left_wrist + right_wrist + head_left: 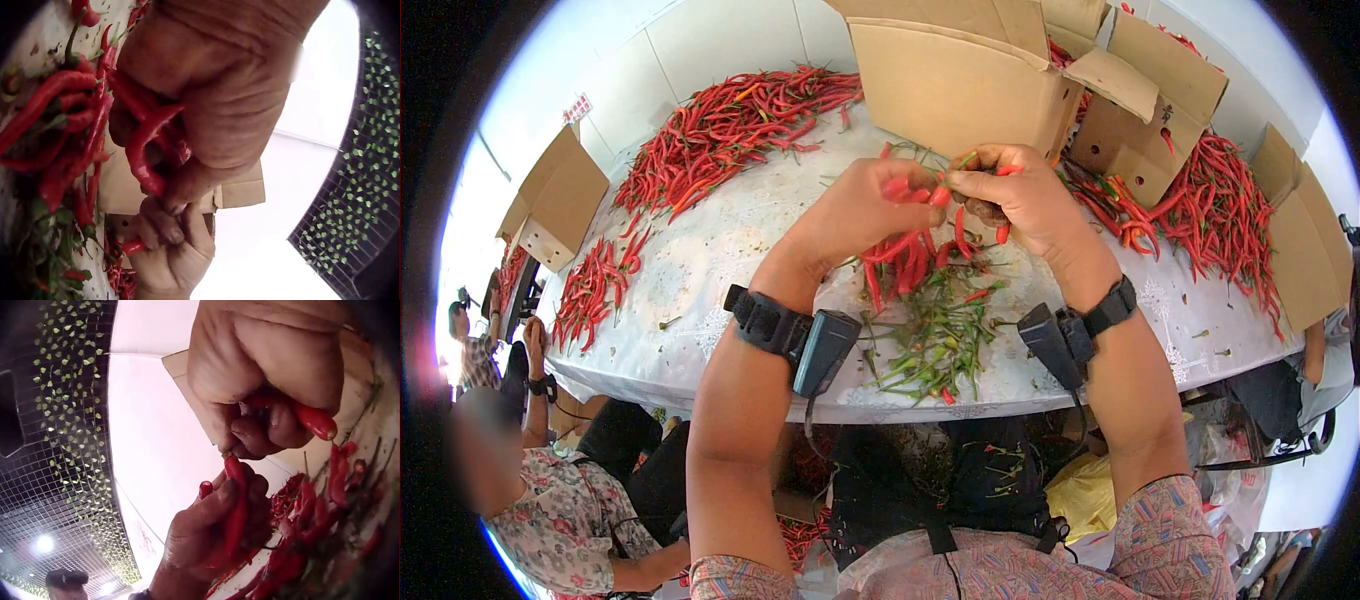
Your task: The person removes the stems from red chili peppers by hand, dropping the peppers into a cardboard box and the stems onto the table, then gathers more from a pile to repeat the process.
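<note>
Peppers (236,509) fill curled left hand (862,203) and right hand (1022,195), seemingly paired for leverage, stems (948,345) at their six o'clock.

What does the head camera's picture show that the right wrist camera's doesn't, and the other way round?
Only the head view shows the yellow bag and the flowered shirt at the left.

Only the right wrist view shows the leafy vines, the dark grid and a bright lamp.

Both show the left hand and right hand holding red peppers, with cardboard behind.
</note>
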Tool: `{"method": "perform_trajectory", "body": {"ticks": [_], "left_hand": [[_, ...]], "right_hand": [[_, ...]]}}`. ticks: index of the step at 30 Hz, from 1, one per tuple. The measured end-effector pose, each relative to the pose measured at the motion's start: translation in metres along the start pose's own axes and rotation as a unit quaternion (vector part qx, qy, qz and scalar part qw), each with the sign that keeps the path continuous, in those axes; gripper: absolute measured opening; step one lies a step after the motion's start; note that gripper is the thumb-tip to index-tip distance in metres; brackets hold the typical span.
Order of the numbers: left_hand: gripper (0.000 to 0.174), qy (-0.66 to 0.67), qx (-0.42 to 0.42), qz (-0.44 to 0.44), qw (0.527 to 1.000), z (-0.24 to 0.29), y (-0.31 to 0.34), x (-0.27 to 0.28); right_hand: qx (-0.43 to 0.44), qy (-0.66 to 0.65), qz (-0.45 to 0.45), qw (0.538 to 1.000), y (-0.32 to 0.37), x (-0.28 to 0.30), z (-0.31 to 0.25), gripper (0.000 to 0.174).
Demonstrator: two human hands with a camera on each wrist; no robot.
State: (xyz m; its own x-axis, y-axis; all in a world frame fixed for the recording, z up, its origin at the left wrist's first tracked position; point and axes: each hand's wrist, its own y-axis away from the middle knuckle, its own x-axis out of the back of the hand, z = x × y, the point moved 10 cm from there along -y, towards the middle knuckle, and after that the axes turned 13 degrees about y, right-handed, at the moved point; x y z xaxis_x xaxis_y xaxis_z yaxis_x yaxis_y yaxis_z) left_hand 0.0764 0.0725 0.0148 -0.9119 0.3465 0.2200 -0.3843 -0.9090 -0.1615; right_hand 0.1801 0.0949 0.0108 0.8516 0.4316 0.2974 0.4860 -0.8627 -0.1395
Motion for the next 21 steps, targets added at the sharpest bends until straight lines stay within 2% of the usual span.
{"method": "perform_trajectory", "body": {"ticks": [2,6,8,9,11,12,13,14,15,17,18,20,21], "left_hand": [[0.012,-0.007,-0.002,-0.015,1.000,0.002,0.001,-0.003],[0.013,0.017,-0.021,-0.043,0.999,0.011,0.004,-0.008],[0.014,0.030,-0.033,-0.059,0.997,0.013,0.005,-0.008],[0.015,0.022,-0.007,-0.047,0.999,0.004,0.003,-0.001],[0.015,0.013,0.018,-0.033,0.999,-0.007,0.001,0.008],[0.016,0.024,0.012,-0.017,0.999,-0.007,-0.001,0.012],[0.016,0.035,0.007,-0.002,0.999,-0.007,-0.001,0.016],[0.016,0.035,0.007,-0.002,0.999,-0.008,-0.002,0.017],[0.018,0.035,0.014,0.010,0.999,-0.009,-0.001,0.019],[0.020,0.037,0.020,0.023,0.999,-0.009,0.000,0.022],[0.020,0.020,0.023,0.028,0.999,-0.008,0.001,0.023],[0.021,0.004,0.026,0.034,0.999,-0.008,0.001,0.025],[0.021,0.013,0.026,0.037,0.999,-0.010,0.000,0.025]], "right_hand": [[-0.020,-0.079,-0.035,0.996,0.000,-0.006,0.003,0.011],[-0.032,-0.110,-0.064,0.991,0.001,-0.009,0.007,0.012],[-0.016,-0.276,-0.031,0.961,0.000,-0.003,0.007,0.011],[-0.017,-0.275,-0.032,0.961,-0.001,0.003,0.008,0.011],[0.052,-0.054,-0.081,0.994,0.000,0.011,-0.004,0.013],[0.052,-0.054,-0.081,0.994,0.002,0.007,-0.009,0.013],[0.049,0.084,-0.080,0.992,0.004,-0.001,-0.011,0.015],[0.046,0.220,-0.078,0.971,0.006,-0.006,-0.011,0.016],[0.046,0.220,-0.078,0.971,0.005,-0.006,-0.007,0.016],[0.148,0.361,-0.070,0.918,0.005,-0.013,-0.013,0.021],[0.148,0.362,-0.071,0.918,0.006,-0.014,-0.015,0.021],[0.067,0.459,-0.080,0.882,0.005,-0.011,-0.005,0.023],[0.068,0.459,-0.080,0.882,0.006,-0.012,-0.008,0.023]]}}
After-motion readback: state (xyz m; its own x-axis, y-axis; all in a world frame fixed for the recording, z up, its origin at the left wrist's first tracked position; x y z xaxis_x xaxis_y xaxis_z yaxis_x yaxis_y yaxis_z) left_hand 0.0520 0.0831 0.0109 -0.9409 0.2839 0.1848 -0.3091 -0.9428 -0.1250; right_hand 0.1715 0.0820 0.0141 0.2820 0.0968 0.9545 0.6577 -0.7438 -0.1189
